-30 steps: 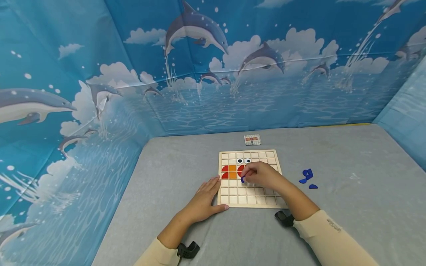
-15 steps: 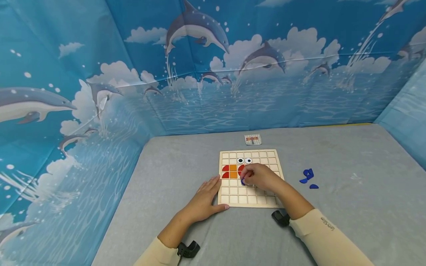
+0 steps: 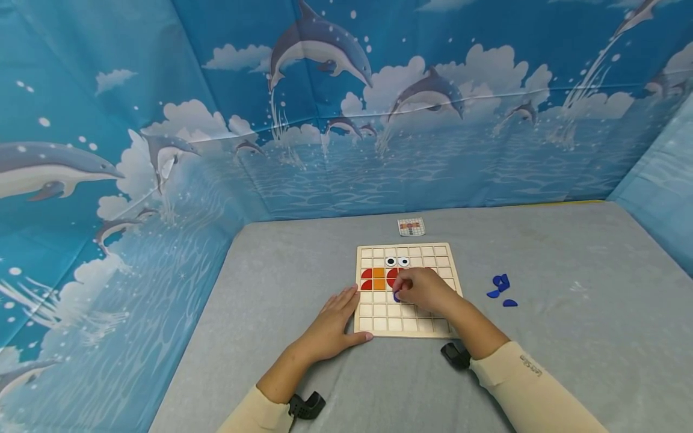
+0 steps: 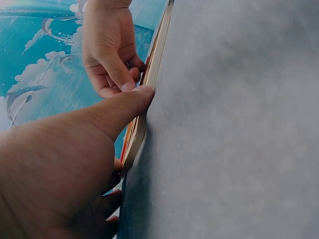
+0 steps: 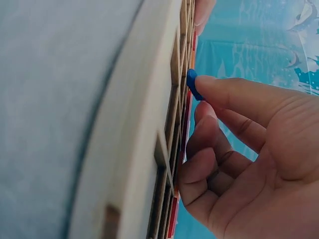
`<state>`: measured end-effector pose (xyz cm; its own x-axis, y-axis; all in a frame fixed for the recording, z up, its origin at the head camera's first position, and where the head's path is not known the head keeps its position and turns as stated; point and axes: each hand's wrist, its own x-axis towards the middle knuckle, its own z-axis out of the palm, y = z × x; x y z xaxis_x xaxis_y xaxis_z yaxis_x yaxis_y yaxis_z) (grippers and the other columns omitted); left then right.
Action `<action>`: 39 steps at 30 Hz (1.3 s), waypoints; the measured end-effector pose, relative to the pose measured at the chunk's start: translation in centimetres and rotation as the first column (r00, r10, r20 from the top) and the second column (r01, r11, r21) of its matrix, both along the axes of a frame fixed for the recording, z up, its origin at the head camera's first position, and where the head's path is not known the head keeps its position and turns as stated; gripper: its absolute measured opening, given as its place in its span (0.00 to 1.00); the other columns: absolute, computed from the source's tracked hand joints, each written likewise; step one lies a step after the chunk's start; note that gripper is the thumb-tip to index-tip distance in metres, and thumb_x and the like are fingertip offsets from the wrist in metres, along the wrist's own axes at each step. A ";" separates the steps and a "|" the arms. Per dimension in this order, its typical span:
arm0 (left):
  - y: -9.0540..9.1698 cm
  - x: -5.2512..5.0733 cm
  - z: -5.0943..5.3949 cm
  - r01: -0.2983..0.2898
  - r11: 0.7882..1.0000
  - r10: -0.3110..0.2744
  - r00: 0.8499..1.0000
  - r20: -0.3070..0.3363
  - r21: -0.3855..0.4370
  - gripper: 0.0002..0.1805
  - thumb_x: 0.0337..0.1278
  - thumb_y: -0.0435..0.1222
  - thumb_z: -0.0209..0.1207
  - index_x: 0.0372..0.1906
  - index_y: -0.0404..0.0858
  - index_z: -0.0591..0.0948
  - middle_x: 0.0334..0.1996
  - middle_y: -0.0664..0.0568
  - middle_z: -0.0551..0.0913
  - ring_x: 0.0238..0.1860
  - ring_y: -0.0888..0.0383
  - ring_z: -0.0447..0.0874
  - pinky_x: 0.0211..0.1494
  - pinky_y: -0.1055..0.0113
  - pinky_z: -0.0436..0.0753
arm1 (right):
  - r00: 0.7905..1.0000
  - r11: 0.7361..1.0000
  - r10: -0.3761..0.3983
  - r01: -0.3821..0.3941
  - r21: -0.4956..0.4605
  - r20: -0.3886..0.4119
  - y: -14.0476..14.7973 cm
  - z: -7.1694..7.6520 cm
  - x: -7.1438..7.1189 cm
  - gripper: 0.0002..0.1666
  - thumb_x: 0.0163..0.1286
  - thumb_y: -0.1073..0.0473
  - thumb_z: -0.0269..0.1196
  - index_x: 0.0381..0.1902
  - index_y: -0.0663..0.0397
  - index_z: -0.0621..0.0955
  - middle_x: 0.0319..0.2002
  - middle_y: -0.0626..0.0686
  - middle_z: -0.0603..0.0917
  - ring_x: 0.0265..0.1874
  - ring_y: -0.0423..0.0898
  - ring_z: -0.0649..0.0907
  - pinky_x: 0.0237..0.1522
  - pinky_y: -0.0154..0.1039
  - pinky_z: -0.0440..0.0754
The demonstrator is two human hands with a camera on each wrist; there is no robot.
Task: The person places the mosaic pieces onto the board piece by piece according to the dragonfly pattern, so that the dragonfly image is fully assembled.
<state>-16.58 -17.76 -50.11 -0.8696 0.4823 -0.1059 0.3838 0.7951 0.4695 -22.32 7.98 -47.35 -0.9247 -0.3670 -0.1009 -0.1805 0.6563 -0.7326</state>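
A wooden grid board (image 3: 390, 326) lies on the grey table. Red curved pieces (image 3: 366, 285), orange squares (image 3: 378, 285) and two eye pieces (image 3: 391, 262) sit in its cells. My right hand (image 3: 428, 291) is over the board's middle, pinching a small blue piece (image 5: 192, 83) at the grid, just below the red pieces. The fingers cover part of that blue piece and several cells. At the board's left side my left hand (image 3: 330, 331) rests with its fingers extended along the edge and its thumb at the near edge, also seen in the left wrist view.
Several loose blue pieces (image 3: 503, 282) lie on the table right of the board, one of them a half-round piece (image 3: 510, 304). Behind the board is a small printed pattern card (image 3: 411, 227). A dolphin-print cloth (image 3: 346, 174) stands around the table's back and sides.
My right hand has shifted slightly, bringing the blue piece a little lower and to the right on the grid. My left hand stays in place at the board's edge.
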 end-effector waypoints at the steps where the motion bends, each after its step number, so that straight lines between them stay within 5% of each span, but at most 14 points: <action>1: 0.0 0.0 0.0 0.000 1.000 0.000 1.000 0.001 0.001 0.52 0.62 0.60 0.62 0.81 0.38 0.55 0.83 0.52 0.49 0.83 0.54 0.45 0.85 0.50 0.50 | 1.000 1.000 0.000 0.000 0.003 -0.004 0.0 0.0 0.0 0.02 0.65 0.65 0.68 0.34 0.53 0.85 0.25 0.49 0.78 0.24 0.44 0.74 0.29 0.37 0.71; 20: 0.0 0.0 -0.2 -0.005 1.000 0.005 1.000 -0.008 -0.001 0.52 0.62 0.59 0.63 0.81 0.38 0.55 0.83 0.52 0.49 0.83 0.55 0.45 0.85 0.51 0.50 | 1.000 1.000 -0.008 0.009 0.020 -0.013 0.1 -0.6 -0.2 0.03 0.65 0.64 0.69 0.32 0.51 0.84 0.24 0.48 0.77 0.24 0.44 0.73 0.28 0.37 0.70; 39: 0.0 -0.2 -0.4 -0.015 1.000 0.015 1.000 0.001 -0.013 0.53 0.61 0.60 0.63 0.81 0.40 0.54 0.83 0.54 0.48 0.84 0.55 0.45 0.85 0.51 0.49 | 0.995 0.984 -0.090 0.084 -0.156 -0.033 2.7 3.3 -0.2 0.11 0.70 0.59 0.65 0.48 0.53 0.86 0.32 0.52 0.80 0.28 0.48 0.77 0.30 0.38 0.77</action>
